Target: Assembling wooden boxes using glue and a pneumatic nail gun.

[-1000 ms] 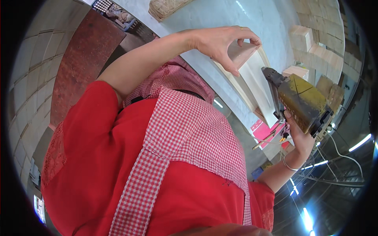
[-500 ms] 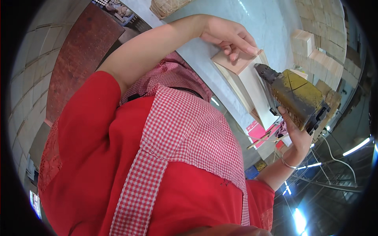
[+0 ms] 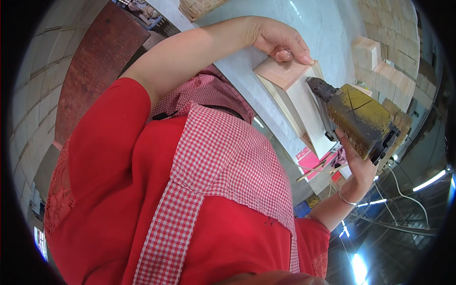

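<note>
My left hand [image 3: 280, 40] presses down on a square pale wooden block [image 3: 280, 72], fingertips on its far edge. The block sits on the end of a long light wooden box [image 3: 308, 111] lying on the pale blue table [image 3: 327, 23]. My right hand [image 3: 356, 166], with a thin bracelet on the wrist, grips a worn yellow nail gun [image 3: 363, 121]. Its dark nose points at the block's side, right next to it. My red shirt and checked apron fill the middle of the view.
A woven basket [image 3: 199, 7] stands at the table's far edge. Stacks of pale wooden blocks [image 3: 373, 50] line the right side. A pink sheet [image 3: 311, 160] and thin sticks lie near the box's end. A white cable [image 3: 403, 190] trails from the gun. A rust-red panel [image 3: 95, 61] lies left.
My left hand has brought the square block down from the air onto the box's end and now presses it. The nail gun has shifted closer to the block.
</note>
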Demonstrator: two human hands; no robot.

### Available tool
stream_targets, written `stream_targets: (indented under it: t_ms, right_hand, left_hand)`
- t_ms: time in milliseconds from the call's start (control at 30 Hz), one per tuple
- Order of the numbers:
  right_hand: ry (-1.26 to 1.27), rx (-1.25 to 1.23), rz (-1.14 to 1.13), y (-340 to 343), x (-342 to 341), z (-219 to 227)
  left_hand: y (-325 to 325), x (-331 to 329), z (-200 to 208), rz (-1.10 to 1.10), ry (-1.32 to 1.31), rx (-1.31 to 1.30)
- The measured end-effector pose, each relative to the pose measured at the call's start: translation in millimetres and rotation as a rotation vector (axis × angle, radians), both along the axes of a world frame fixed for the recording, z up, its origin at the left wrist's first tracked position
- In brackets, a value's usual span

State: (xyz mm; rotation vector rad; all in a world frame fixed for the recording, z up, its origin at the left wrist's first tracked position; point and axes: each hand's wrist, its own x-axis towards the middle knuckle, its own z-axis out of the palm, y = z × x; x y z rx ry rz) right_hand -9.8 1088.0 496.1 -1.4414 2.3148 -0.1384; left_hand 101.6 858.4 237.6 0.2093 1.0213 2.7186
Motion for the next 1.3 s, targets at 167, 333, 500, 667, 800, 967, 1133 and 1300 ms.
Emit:
stream_targets:
  t_ms: [167,333,500,667,800,967,1133,1300]
  right_hand:
    - [0.085,0.009,0.06,3.0,-3.1,1.7]
    - [0.067,0.038,0.067,-1.4,-1.5,2.9]
    - [0.028,0.038,0.059,-1.7,-6.1,2.2]
    - [0.016,0.054,0.013,-1.3,-9.8,2.6]
    - [0.002,0.024,0.036,0.2,-13.8,0.2]
    - [0.036,0.053,0.014,-6.0,-4.2,1.5]
    - [-0.019,-0.005,-0.061,-4.9,-2.5,2.1]
    - [-0.048,-0.078,-0.252,-17.5,2.9,1.8]
  left_hand:
    - [1.0,0.3,4.3,0.026,-0.06,0.021]
    - [1.2,4.7,5.6,0.036,-0.055,0.007]
    - [5.5,22.1,12.2,0.228,0.005,-0.293]
    - [20.4,51.4,24.1,0.623,0.28,-0.864]
    - [25.1,54.6,28.1,0.711,0.334,-1.015]
    - [22.1,51.1,32.9,0.701,0.33,-1.041]
    - [21.4,45.8,33.6,0.689,0.312,-1.003]
    - [20.8,44.8,29.1,0.7,0.331,-0.971]
